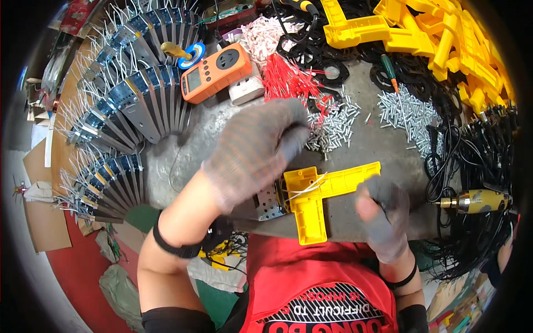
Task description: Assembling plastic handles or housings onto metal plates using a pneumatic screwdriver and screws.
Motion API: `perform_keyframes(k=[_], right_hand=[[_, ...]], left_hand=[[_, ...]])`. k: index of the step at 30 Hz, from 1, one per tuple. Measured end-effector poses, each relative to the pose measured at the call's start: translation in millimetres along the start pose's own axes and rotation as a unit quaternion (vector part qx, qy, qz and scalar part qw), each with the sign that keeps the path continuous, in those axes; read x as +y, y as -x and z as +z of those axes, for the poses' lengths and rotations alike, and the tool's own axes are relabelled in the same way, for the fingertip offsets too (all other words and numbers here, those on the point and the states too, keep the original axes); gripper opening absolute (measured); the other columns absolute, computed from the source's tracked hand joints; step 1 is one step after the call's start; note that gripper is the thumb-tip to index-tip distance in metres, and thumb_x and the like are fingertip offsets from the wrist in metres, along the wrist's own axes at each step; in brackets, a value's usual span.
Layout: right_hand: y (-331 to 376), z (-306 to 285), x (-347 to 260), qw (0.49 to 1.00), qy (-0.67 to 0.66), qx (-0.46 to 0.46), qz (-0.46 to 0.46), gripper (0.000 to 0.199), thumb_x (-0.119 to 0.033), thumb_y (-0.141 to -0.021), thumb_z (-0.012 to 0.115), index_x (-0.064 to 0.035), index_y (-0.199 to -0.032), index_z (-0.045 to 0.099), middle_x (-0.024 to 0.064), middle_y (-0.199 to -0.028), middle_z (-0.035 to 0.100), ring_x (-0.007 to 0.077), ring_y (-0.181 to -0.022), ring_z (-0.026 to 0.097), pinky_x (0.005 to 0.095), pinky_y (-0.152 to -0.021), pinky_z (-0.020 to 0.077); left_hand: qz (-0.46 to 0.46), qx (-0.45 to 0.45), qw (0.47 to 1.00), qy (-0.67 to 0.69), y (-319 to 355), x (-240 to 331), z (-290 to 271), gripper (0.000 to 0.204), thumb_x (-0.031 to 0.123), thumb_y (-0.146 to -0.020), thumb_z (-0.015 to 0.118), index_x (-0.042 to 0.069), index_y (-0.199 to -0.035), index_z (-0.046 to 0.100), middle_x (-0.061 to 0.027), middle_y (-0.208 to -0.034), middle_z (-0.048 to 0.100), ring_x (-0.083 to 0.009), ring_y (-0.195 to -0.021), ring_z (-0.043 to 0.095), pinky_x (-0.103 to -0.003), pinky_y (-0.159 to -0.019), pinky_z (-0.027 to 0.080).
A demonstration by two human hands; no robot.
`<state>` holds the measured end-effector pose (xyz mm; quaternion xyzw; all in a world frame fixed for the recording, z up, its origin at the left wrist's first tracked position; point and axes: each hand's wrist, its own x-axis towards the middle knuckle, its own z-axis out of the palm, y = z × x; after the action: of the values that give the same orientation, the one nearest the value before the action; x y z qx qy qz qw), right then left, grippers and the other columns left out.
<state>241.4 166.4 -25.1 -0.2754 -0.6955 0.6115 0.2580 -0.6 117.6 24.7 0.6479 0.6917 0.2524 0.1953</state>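
A yellow plastic tool housing (pixel 310 219) lies open side up on the grey metal bench, its long arm pointing right. Thin white wires (pixel 308 187) cross its corner. A perforated metal plate (pixel 268 204) adjoins it on the left, partly under my wrist. My left hand (pixel 252 147), in a grey striped glove, is above the bench beside a pile of silver screws (pixel 333 129); its fingers are blurred and partly hidden. Just below the housing's right end, my right hand (pixel 387 213) has curled fingers and a bare thumb tip; whatever they may hold is out of sight.
Curved stacks of metal plates with white wires (pixel 150 102) line the left. Behind stand an orange power meter (pixel 216 72), red wires (pixel 288 77) and pale small parts (pixel 266 39). Yellow housings (pixel 444 39), more screws (pixel 411 119), black cords (pixel 477 144) and an electric screwdriver (pixel 477 201) occupy the right.
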Motion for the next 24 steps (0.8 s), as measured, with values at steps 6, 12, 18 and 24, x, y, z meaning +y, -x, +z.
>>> perform_keyframes(k=[6, 12, 18, 24], right_hand=[[-27.6, 26.2, -30.7, 0.999, 0.0, 0.045, -0.011, 0.018, -0.014, -0.081, 0.069, -0.0038, -0.094, 0.064, 0.0001, -0.066, 0.053, 0.0085, -0.059, 0.049, 0.0241, -0.054, 0.0395], [-15.3, 11.1, -29.5, 0.997, 0.059, 0.038, -0.004, 0.009, -0.008, -0.083, 0.069, -0.0024, -0.089, 0.065, -0.0005, -0.069, 0.058, 0.0041, -0.06, 0.052, 0.0222, -0.054, 0.0416], [-14.6, 27.5, -56.6, 0.987, 0.149, -0.056, 0.001, 0.008, -0.012, -0.083, 0.069, -0.0051, -0.083, 0.066, 0.005, -0.062, 0.057, 0.011, -0.057, 0.057, 0.0261, -0.054, 0.0446], [-9.1, 34.1, -31.3, 0.947, 0.268, -0.152, -0.087, 0.021, -0.013, -0.085, 0.065, -0.0097, -0.105, 0.066, 0.0115, -0.083, 0.064, 0.0306, -0.075, 0.065, 0.0389, -0.064, 0.0519]], left_hand=[[-0.079, -0.06, 0.938, 0.331, 42.2, 33.8, 9.2, 0.012, 0.015, -0.092, 0.059, 0.003, -0.092, 0.058, -0.0001, -0.079, 0.054, -0.0069, -0.069, 0.05, -0.023, -0.064, 0.043], [-0.11, -0.033, 0.934, 0.337, 70.1, 31.9, 7.4, 0.013, 0.016, -0.091, 0.061, 0.004, -0.094, 0.059, -0.0006, -0.082, 0.057, -0.0078, -0.074, 0.055, -0.024, -0.063, 0.046], [-0.042, 0.001, 0.984, 0.171, 83.7, 33.1, 8.1, 0.022, 0.016, -0.08, 0.076, 0.003, -0.095, 0.066, -0.0095, -0.084, 0.068, -0.016, -0.071, 0.066, -0.027, -0.067, 0.05], [-0.042, 0.094, 0.985, 0.137, 95.7, 19.3, 13.7, 0.01, 0.005, -0.082, 0.068, 0.003, -0.092, 0.068, -0.0077, -0.076, 0.066, -0.0185, -0.068, 0.066, -0.03, -0.06, 0.049]])
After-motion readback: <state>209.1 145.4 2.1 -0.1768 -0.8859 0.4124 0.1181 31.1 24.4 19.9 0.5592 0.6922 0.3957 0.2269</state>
